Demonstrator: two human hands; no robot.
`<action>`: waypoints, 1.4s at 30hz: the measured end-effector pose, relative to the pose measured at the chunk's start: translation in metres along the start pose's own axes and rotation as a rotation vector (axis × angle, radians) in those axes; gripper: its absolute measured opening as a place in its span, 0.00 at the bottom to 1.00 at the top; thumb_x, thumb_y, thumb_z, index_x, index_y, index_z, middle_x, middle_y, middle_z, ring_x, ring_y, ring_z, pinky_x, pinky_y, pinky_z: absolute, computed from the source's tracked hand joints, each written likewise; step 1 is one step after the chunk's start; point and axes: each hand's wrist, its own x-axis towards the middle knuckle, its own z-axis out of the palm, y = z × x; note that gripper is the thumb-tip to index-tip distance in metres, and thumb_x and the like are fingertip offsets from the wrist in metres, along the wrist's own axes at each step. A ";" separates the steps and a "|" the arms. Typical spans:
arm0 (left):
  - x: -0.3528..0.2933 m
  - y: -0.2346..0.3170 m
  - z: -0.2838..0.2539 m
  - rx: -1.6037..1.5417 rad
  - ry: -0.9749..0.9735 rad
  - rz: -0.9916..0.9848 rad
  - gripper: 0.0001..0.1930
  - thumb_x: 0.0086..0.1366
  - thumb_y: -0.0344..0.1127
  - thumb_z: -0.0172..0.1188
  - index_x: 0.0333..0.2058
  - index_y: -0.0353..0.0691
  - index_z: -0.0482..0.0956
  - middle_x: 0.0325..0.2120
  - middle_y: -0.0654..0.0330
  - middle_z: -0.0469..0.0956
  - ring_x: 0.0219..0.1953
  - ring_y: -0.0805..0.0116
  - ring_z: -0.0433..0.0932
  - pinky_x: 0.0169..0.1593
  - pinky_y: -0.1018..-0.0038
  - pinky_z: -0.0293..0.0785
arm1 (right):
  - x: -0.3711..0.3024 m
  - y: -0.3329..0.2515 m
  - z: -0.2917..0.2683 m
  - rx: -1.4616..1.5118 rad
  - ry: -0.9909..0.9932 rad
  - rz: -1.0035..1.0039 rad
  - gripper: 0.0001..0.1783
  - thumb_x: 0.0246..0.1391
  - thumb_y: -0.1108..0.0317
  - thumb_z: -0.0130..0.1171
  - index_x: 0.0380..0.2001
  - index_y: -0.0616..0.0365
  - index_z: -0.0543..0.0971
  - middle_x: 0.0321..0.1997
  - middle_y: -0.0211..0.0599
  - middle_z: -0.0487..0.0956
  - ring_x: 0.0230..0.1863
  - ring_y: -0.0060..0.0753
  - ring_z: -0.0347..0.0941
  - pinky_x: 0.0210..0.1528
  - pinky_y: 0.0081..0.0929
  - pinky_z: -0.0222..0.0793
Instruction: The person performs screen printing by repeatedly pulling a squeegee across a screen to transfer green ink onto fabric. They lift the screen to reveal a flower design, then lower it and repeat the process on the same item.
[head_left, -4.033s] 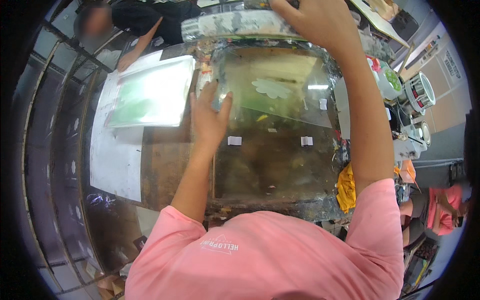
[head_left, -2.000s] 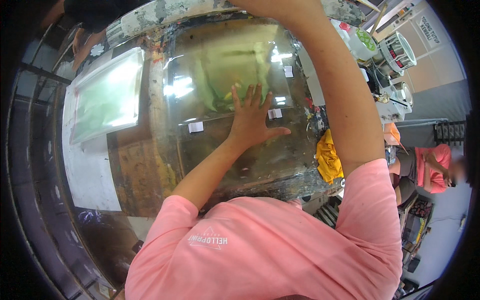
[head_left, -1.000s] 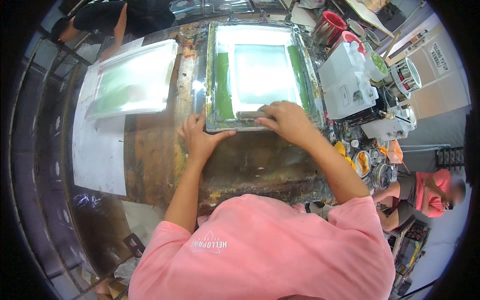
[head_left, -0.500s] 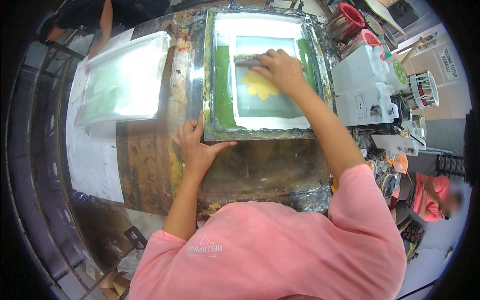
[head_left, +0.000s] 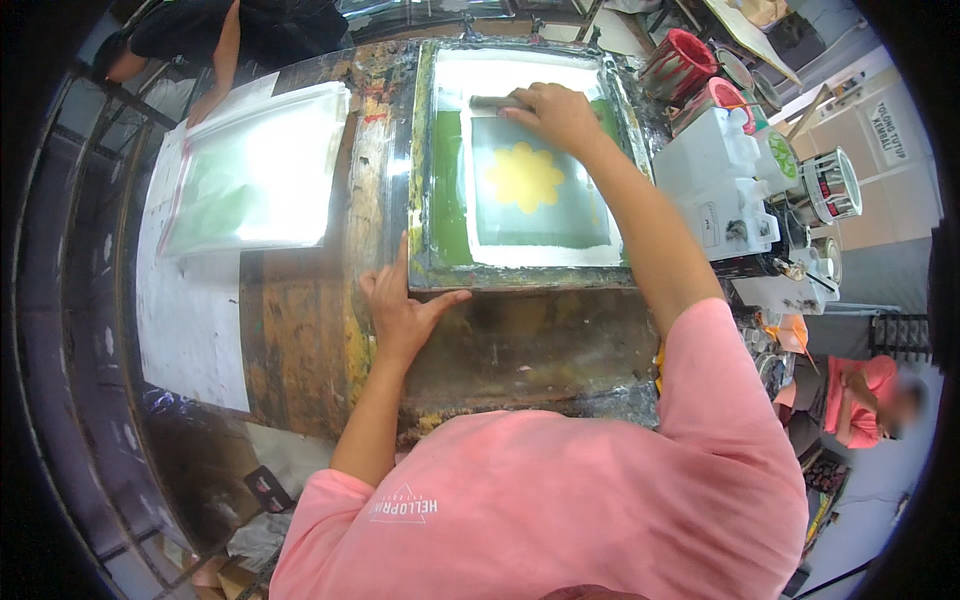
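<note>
Left hand (head_left: 398, 320), spread wide, braces near-left corner of screen frame (head_left: 525, 278), presumably against slipping; right hand (head_left: 562, 116) grips squeegee (head_left: 489, 102) toward far edge.

I extend my right arm (head_left: 645, 215) forward, right grip (head_left: 560, 115) curled, while my left grip (head_left: 400, 312) splays thumb (head_left: 443, 303) and forefinger (head_left: 403, 260).

The surface (head_left: 540, 345) before the screen frame (head_left: 540, 277) lies open. White jugs (head_left: 700, 160) crowd the frame's right; the left hand (head_left: 400, 305) blocks its near-left corner.
</note>
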 end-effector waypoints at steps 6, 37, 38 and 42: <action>-0.003 0.000 0.000 -0.017 0.020 -0.007 0.56 0.43 0.64 0.81 0.67 0.36 0.73 0.42 0.56 0.83 0.48 0.55 0.68 0.57 0.58 0.63 | -0.095 -0.074 -0.051 0.029 -0.180 0.029 0.24 0.66 0.39 0.55 0.45 0.48 0.81 0.39 0.41 0.82 0.43 0.49 0.81 0.42 0.48 0.78; 0.029 0.045 0.003 0.092 -0.052 0.045 0.45 0.67 0.65 0.61 0.67 0.30 0.69 0.64 0.40 0.72 0.71 0.44 0.64 0.74 0.40 0.45 | 0.000 -0.099 -0.247 -0.034 0.445 0.016 0.29 0.57 0.45 0.54 0.24 0.62 0.83 0.26 0.55 0.83 0.33 0.58 0.81 0.44 0.53 0.71; 0.039 0.045 0.001 -0.013 0.040 0.098 0.41 0.66 0.61 0.65 0.64 0.28 0.73 0.61 0.40 0.75 0.68 0.44 0.69 0.73 0.43 0.52 | 0.003 -0.100 -0.246 -0.016 0.439 0.006 0.28 0.57 0.45 0.54 0.24 0.62 0.83 0.26 0.55 0.83 0.33 0.59 0.81 0.44 0.53 0.71; 0.096 0.076 -0.025 -0.071 0.218 0.101 0.28 0.64 0.45 0.70 0.56 0.30 0.80 0.51 0.42 0.82 0.54 0.43 0.79 0.62 0.55 0.71 | 0.012 -0.099 -0.260 -0.015 0.413 0.036 0.28 0.57 0.45 0.55 0.24 0.62 0.83 0.26 0.55 0.83 0.33 0.59 0.81 0.44 0.54 0.71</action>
